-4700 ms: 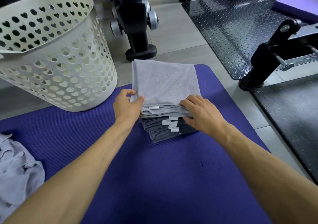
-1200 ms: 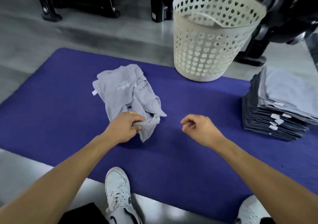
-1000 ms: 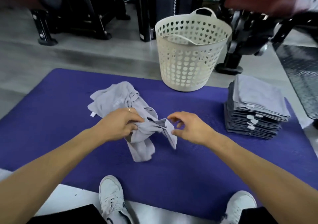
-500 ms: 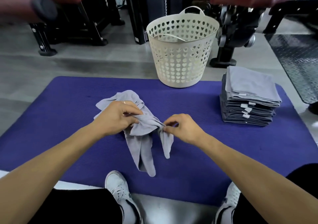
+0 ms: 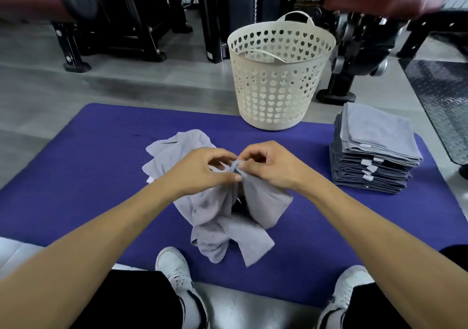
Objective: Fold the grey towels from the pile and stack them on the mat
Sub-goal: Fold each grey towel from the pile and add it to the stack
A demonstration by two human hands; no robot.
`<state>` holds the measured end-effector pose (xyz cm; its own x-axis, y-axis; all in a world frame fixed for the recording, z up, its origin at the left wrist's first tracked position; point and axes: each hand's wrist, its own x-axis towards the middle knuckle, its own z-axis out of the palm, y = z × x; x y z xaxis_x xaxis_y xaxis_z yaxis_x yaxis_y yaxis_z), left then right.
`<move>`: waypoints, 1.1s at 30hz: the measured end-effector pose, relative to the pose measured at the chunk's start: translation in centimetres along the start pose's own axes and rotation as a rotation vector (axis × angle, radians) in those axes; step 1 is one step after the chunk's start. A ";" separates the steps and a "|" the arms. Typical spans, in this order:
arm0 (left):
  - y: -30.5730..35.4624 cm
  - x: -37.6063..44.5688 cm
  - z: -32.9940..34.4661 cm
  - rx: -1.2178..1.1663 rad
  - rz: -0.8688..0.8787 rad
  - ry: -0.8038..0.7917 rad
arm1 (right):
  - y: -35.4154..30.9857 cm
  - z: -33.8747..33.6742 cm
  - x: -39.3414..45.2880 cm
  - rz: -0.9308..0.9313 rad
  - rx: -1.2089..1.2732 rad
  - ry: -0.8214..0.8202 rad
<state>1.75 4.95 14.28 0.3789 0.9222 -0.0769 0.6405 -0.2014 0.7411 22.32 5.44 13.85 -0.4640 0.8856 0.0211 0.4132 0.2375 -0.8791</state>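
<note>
Both hands pinching a grey towel (image 5: 228, 209) edge, left hand (image 5: 200, 169), right hand (image 5: 268, 166), above mat (image 5: 88, 164)

There is a single view, taken from the person's head and tilted forward and down. It sits close above the two hands (image 5: 243, 169), which meet mid-frame. Beyond the hands stands a basket (image 5: 281, 75); right of them a stack of towels (image 5: 374, 149); below them, shoes (image 5: 177, 275).
</note>
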 end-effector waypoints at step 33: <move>10.2 4.3 -1.1 -0.299 0.168 0.250 | -0.9 -9.0 -4.3 0.151 0.075 0.184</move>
<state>9.15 7.27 22.22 0.2641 0.9439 0.1980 0.3476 -0.2847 0.8934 31.04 4.99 18.86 -0.2482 0.9682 -0.0326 0.4042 0.0729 -0.9117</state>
